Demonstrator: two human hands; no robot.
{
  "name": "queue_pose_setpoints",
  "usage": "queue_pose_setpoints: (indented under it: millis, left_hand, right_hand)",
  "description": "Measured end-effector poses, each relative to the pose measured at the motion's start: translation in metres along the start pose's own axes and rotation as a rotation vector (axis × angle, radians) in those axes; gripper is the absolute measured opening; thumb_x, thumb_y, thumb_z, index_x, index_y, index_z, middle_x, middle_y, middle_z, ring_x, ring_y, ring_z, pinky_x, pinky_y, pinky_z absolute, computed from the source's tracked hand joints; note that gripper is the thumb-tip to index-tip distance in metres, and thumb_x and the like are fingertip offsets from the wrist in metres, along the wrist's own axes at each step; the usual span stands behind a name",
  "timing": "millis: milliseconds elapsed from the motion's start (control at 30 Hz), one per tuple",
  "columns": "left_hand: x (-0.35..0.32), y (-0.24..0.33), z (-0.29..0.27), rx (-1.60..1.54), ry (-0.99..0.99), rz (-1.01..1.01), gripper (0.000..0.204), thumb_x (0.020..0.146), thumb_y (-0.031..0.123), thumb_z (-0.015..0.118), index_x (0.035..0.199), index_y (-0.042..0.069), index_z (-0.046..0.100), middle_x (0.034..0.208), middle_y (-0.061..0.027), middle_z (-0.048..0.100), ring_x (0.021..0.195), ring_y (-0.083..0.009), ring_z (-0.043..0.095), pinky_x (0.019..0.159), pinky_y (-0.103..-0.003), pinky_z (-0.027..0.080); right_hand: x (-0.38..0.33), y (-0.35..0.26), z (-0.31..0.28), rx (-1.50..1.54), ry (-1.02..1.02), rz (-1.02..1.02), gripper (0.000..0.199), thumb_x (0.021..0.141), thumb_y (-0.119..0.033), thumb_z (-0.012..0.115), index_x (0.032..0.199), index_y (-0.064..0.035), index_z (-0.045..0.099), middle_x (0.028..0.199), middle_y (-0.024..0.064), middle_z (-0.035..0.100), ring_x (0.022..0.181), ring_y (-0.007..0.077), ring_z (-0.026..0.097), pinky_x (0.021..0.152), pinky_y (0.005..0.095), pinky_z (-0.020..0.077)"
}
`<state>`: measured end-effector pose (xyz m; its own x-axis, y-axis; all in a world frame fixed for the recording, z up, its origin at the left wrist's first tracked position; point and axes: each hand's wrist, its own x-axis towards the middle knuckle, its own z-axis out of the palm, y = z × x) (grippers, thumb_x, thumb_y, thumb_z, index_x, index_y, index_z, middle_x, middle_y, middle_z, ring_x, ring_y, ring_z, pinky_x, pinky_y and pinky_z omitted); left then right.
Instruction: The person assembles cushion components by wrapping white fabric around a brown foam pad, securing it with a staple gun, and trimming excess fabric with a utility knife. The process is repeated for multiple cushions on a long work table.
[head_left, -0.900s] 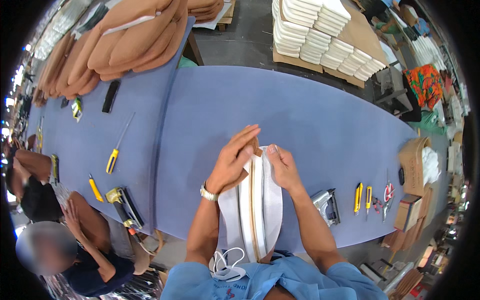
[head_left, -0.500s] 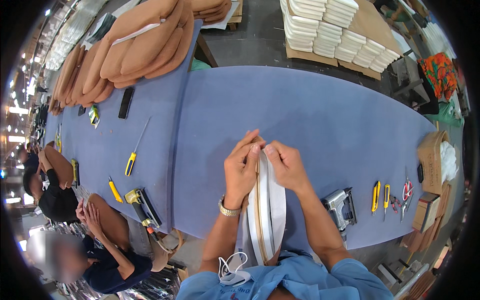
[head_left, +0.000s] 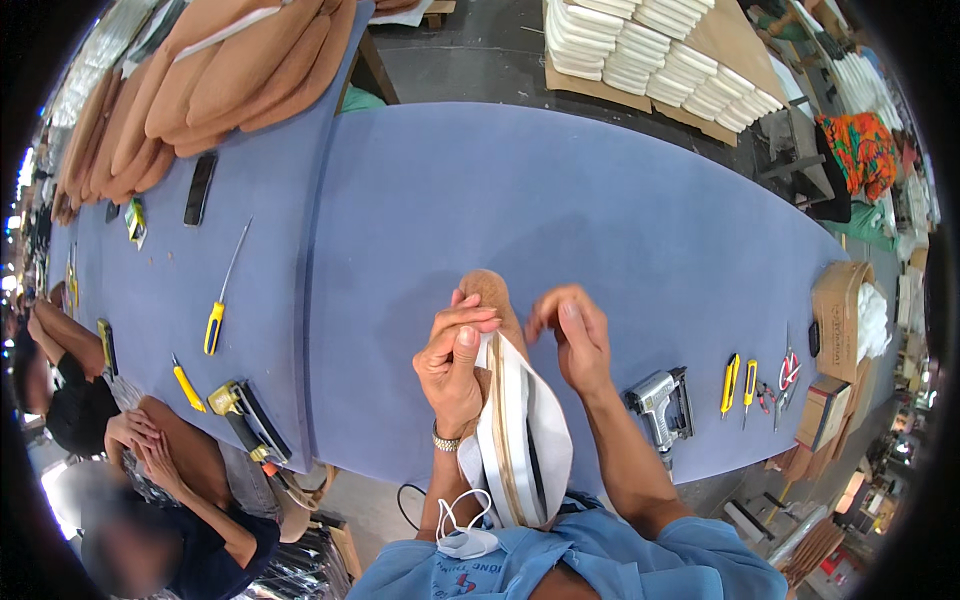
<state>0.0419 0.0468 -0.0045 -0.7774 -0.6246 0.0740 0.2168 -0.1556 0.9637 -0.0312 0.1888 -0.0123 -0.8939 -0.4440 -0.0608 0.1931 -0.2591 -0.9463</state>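
A flat padded panel, tan on one face with white fabric wrapped round its edges, stands on edge between me and the blue table. My left hand grips its upper left edge, thumb pressed on the rim. My right hand hovers just right of the panel's tan top end, fingers curled and apart, holding nothing that I can see.
A silver staple gun lies right of my right arm, with yellow cutters and red pliers beyond. A yellow-handled screwdriver and a yellow power tool lie left. Tan panels are stacked far left. A seated person is at lower left.
The panel has turned so its tan top end shows above my left hand. My right hand has come off the panel's edge and now hovers beside it. The view shifted slightly.
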Motion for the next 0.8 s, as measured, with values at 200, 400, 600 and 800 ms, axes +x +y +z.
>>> queue_pose_setpoints:
  millis: [200,400,600,800]
  left_hand:
    - [-0.001,0.006,-0.016,-0.068,0.042,-0.007,0.025,0.102,0.017,0.065,0.096,-0.002,0.080,0.104,-0.0125,0.077,0.115,-0.0269,0.066,0.121,-0.052,0.037]
    - [-0.008,0.013,-0.028,-0.086,0.069,-0.028,0.025,0.101,0.017,0.066,0.095,-0.002,0.080,0.103,-0.0127,0.077,0.113,-0.0262,0.066,0.118,-0.049,0.041]
    - [-0.008,0.005,-0.043,-0.121,0.055,-0.004,0.023,0.101,0.015,0.065,0.097,-0.002,0.080,0.106,-0.0129,0.077,0.113,-0.0248,0.066,0.120,-0.049,0.039]
    - [0.011,-0.002,-0.065,-0.276,-0.003,-0.184,0.024,0.102,0.014,0.062,0.109,-0.004,0.077,0.116,-0.0133,0.074,0.116,-0.0236,0.065,0.116,-0.044,0.043]
  right_hand:
    - [0.030,0.024,0.044,-0.024,-0.158,-0.026,0.045,0.109,-0.031,0.050,0.142,-0.0007,0.056,0.158,0.0193,0.044,0.143,0.0261,0.044,0.120,0.0439,0.0335]
    - [0.023,0.022,0.060,0.059,-0.205,0.072,0.043,0.106,-0.027,0.052,0.142,-0.0027,0.054,0.161,0.0227,0.039,0.148,0.0296,0.039,0.122,0.0472,0.0306]
    - [0.024,0.016,0.073,-0.061,-0.206,0.068,0.042,0.101,-0.012,0.058,0.141,-0.0045,0.051,0.164,0.0261,0.031,0.144,0.0289,0.043,0.119,0.0468,0.0337]
    - [0.027,0.025,0.071,-0.225,-0.171,0.079,0.045,0.101,-0.015,0.061,0.144,-0.0059,0.049,0.169,0.0233,0.024,0.145,0.0268,0.043,0.119,0.0441,0.0358]
